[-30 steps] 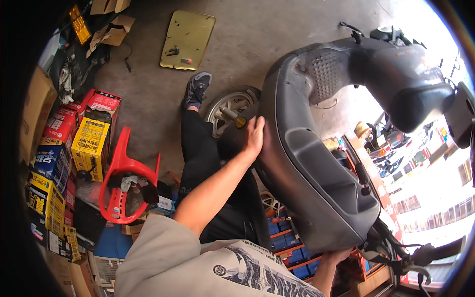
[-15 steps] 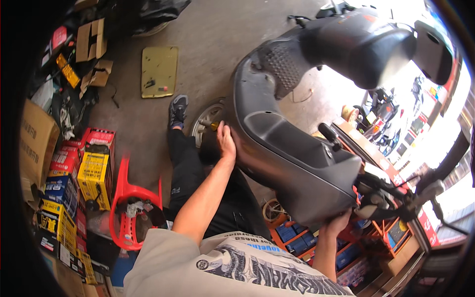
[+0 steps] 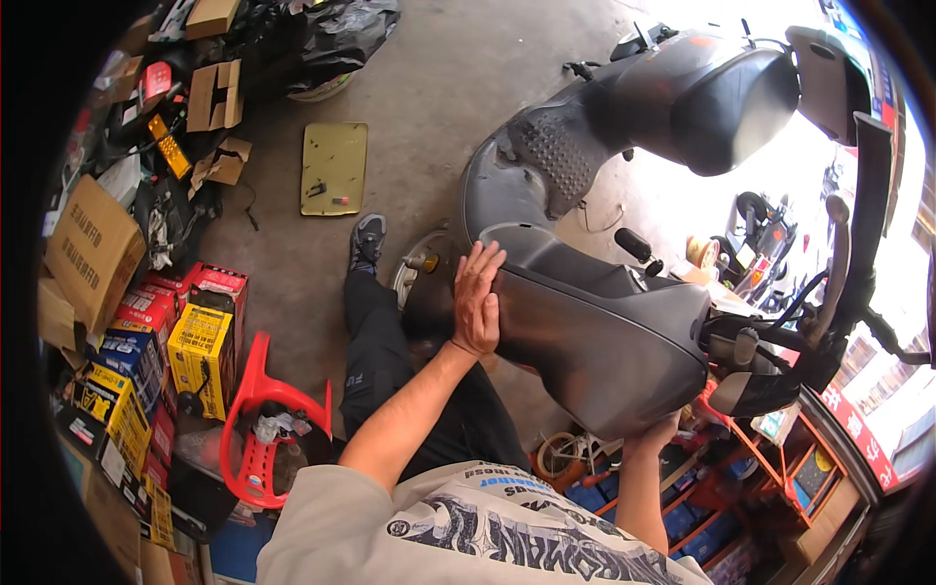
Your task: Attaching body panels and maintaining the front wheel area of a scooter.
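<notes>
A dark grey electric scooter (image 3: 604, 312) stands before me, its curved body bending from the footboard (image 3: 561, 146) round to the near panel. My left hand (image 3: 476, 300) lies flat on the side of that panel, fingers stretched, near its upper edge. Under the panel's lower right corner my right hand (image 3: 651, 435) touches it from below; its fingers are hidden behind the panel. A wheel (image 3: 414, 271) with a gold-coloured part shows beside my left leg. Right of the panel are the handlebar (image 3: 848, 253) and a black lever-like part (image 3: 760, 390).
A red plastic chair (image 3: 255, 458) with scraps on it stands at my left. Stacked boxes (image 3: 202, 351) and cartons (image 3: 97, 244) line the left side. An olive flat panel (image 3: 334, 171) with small parts lies on the floor. Orange shelving (image 3: 780, 458) stands at the lower right.
My left hand has moved up and right, from the panel's lower side onto its face. My right hand stays under the corner. The view has shifted slightly.
</notes>
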Demonstrator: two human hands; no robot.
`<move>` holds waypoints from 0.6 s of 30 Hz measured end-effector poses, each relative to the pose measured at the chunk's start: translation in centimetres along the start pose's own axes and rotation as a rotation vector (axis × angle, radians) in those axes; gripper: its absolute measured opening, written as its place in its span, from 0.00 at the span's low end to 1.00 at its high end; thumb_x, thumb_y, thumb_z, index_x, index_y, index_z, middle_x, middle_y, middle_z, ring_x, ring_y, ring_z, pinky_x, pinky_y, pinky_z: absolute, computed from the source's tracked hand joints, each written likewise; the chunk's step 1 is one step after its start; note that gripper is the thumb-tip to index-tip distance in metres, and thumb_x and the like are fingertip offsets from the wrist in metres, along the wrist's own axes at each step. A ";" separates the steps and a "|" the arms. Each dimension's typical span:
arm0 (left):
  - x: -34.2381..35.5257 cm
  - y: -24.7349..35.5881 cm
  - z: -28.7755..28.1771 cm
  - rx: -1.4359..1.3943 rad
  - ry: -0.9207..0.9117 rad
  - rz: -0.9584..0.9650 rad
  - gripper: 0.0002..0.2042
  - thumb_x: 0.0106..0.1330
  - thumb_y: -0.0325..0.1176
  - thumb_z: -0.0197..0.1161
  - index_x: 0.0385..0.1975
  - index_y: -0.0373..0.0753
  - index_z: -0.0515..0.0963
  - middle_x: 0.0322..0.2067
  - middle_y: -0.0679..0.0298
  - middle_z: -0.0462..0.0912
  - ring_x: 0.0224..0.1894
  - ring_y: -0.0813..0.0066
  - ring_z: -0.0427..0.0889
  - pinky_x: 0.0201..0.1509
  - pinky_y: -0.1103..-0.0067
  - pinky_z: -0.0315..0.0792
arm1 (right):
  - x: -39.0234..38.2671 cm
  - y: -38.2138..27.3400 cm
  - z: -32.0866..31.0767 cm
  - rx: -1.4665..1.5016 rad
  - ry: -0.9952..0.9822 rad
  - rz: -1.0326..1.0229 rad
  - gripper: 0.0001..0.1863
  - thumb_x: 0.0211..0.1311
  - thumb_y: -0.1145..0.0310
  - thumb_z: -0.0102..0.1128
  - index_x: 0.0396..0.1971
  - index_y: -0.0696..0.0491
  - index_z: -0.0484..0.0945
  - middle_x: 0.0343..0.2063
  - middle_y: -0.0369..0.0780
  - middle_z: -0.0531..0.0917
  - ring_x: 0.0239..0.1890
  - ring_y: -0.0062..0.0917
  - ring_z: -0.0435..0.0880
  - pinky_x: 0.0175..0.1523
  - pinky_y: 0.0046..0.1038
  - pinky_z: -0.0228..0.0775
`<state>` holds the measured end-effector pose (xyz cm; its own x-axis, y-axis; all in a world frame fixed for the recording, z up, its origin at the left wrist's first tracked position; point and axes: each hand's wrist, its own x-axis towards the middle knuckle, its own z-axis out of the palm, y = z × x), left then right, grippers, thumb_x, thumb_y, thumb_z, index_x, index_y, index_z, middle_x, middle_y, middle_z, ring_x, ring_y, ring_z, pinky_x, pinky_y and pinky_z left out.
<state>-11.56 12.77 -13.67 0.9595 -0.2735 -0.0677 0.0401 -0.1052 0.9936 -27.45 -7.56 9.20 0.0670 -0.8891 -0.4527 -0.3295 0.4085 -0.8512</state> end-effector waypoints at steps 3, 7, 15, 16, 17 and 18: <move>0.4 0.0 -0.1 0.010 -0.046 0.030 0.25 0.67 0.41 0.35 0.60 0.36 0.67 0.62 0.55 0.66 0.68 0.54 0.59 0.71 0.59 0.46 | 1.5 2.3 -2.1 0.095 -0.132 0.254 0.24 0.71 0.51 0.42 0.57 0.52 0.68 0.54 0.39 0.74 0.55 0.33 0.72 0.61 0.36 0.64; 0.8 -0.1 -0.3 0.006 -0.055 0.081 0.24 0.66 0.40 0.37 0.57 0.36 0.68 0.57 0.55 0.71 0.65 0.54 0.63 0.70 0.60 0.48 | 1.8 5.8 -1.6 0.056 -0.338 0.352 0.24 0.70 0.52 0.45 0.57 0.52 0.68 0.52 0.39 0.75 0.53 0.31 0.74 0.57 0.35 0.69; 1.5 0.1 0.1 -0.014 0.006 0.107 0.20 0.65 0.37 0.39 0.47 0.32 0.71 0.49 0.49 0.74 0.55 0.51 0.71 0.65 0.64 0.58 | 2.0 5.7 -1.1 0.050 -0.438 0.297 0.22 0.70 0.55 0.46 0.56 0.53 0.68 0.50 0.39 0.76 0.51 0.30 0.76 0.54 0.32 0.72; 1.7 0.4 0.4 -0.024 0.000 0.111 0.19 0.65 0.36 0.39 0.46 0.31 0.72 0.48 0.49 0.75 0.54 0.51 0.71 0.63 0.65 0.60 | 2.0 5.3 -1.0 0.041 -0.430 0.269 0.21 0.70 0.56 0.46 0.56 0.53 0.68 0.50 0.39 0.76 0.50 0.30 0.76 0.53 0.32 0.73; 1.7 0.7 0.4 -0.031 -0.010 0.124 0.19 0.65 0.36 0.39 0.46 0.31 0.72 0.48 0.49 0.75 0.54 0.51 0.71 0.63 0.65 0.60 | 2.0 5.2 -0.8 0.034 -0.421 0.239 0.21 0.70 0.57 0.47 0.56 0.53 0.68 0.49 0.39 0.76 0.50 0.30 0.77 0.53 0.32 0.73; 1.6 0.8 0.3 -0.012 -0.001 0.105 0.18 0.64 0.35 0.40 0.45 0.32 0.72 0.46 0.50 0.75 0.52 0.51 0.72 0.61 0.65 0.61 | 1.9 5.0 -0.9 0.047 -0.413 0.225 0.21 0.70 0.57 0.47 0.56 0.53 0.68 0.49 0.39 0.76 0.50 0.30 0.77 0.53 0.32 0.73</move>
<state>-10.05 11.96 -13.01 0.9584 -0.2830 0.0373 -0.0578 -0.0645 0.9962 -29.82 -7.34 4.29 0.3711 -0.6244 -0.6873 -0.3369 0.5992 -0.7263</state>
